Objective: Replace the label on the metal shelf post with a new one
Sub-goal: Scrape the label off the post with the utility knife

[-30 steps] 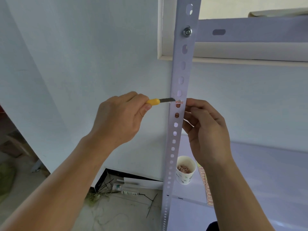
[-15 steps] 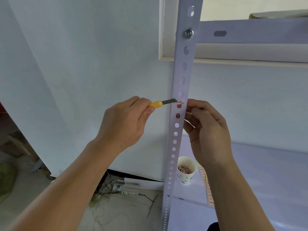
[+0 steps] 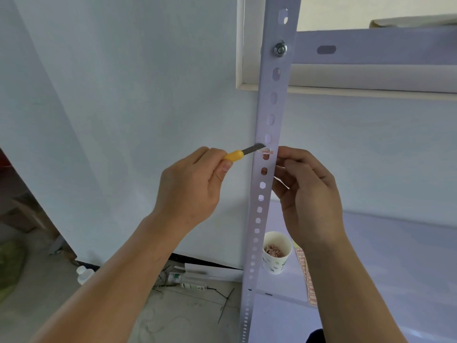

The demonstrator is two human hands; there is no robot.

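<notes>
A white perforated metal shelf post [image 3: 274, 95] runs up the middle of the head view. A small torn remnant of a red-and-white label [image 3: 267, 151] sticks to it at hand height. My left hand [image 3: 190, 189] grips a yellow-handled knife [image 3: 233, 155], and its dark blade tip lies against the post just above and left of the label. My right hand [image 3: 309, 194] holds the post's right edge beside the label. Its fingers curl behind the post and show through two holes.
A paper cup [image 3: 275, 256] holding pinkish scraps stands on the white shelf board [image 3: 395, 256], next to a sheet of red-bordered labels [image 3: 308, 280]. A bolted cross beam [image 3: 383, 48] runs overhead. A small bottle [image 3: 84, 273], tubes [image 3: 190, 280] and cable ties lie on the floor.
The blade tip has crept slightly further onto the post at the label. Both hands keep their grips and have barely moved.
</notes>
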